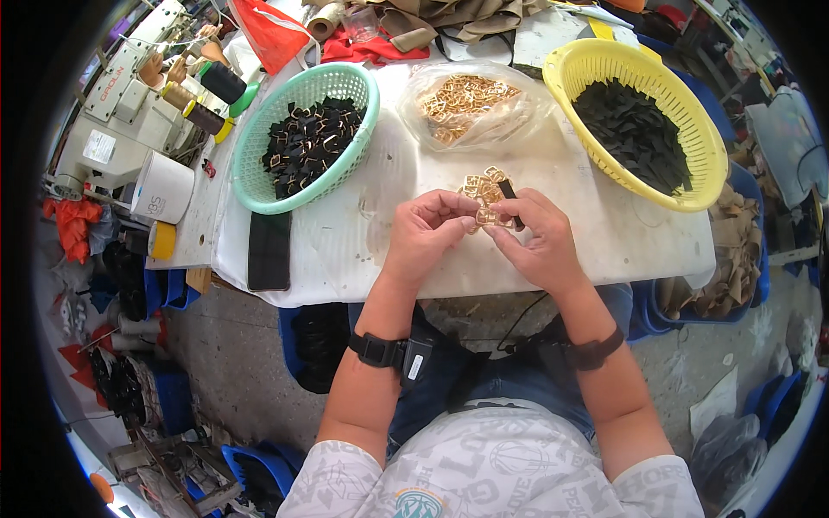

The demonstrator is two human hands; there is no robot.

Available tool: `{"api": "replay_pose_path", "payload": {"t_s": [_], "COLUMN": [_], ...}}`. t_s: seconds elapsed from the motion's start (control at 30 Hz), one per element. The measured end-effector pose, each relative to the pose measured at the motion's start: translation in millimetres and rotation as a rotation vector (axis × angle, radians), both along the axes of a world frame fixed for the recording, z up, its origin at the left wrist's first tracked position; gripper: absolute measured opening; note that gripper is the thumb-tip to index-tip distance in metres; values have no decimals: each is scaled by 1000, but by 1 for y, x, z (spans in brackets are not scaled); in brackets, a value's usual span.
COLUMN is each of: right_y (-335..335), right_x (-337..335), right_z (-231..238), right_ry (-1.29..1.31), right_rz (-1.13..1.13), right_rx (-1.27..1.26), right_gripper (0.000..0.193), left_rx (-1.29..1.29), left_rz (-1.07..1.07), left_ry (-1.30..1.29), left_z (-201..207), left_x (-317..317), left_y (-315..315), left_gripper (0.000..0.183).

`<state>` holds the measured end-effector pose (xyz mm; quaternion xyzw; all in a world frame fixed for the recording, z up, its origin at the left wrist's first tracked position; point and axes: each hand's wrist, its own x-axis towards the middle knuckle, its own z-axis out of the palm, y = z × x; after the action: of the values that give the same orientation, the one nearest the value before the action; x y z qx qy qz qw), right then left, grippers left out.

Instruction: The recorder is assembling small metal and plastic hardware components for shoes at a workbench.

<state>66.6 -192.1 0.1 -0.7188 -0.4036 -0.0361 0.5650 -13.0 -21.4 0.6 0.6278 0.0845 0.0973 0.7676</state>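
On the white work table, several gold metal buckles (477, 185) lie in a small heap by my fingertips. My right hand (542, 240) is closed on a short black strap piece (506, 190), which sticks up past the thumb and forefinger. Thumb and fingers of my left hand (432, 229) pinch together at the near side of the heap, seemingly on one gold buckle. Whether the strap passes through that buckle is hidden by my fingers. Beyond the hands, a clear plastic bag (518, 116) holds many more gold buckles.
At left, a green basket (244, 164) holds black straps fitted with gold buckles. A yellow basket (704, 129) of plain black strips stands at right. A dark phone (269, 252) lies near the left edge. Sewing machine (121, 129) and thread cones (223, 82) are farther left.
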Motion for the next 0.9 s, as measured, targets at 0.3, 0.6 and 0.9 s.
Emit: {"api": "replay_pose_path", "payload": {"t_s": [0.3,0.6,0.9], "right_y": [0,1,2], "right_x": [-2,-3,-4], "right_z": [-1,0,-2], "right_ry": [-121,-165,-166], "right_rz": [-23,-32,-41], "right_rx": [10,-27,-32], "right_gripper": [25,27,26], "left_rx": [5,8,18], "left_rz": [-25,3,-3], "left_ry": [-14,-60,-73], "left_z": [-1,0,-3], "left_x": [-1,2,3], "left_y": [-1,-5,-5], "left_gripper": [17,13,11]}}
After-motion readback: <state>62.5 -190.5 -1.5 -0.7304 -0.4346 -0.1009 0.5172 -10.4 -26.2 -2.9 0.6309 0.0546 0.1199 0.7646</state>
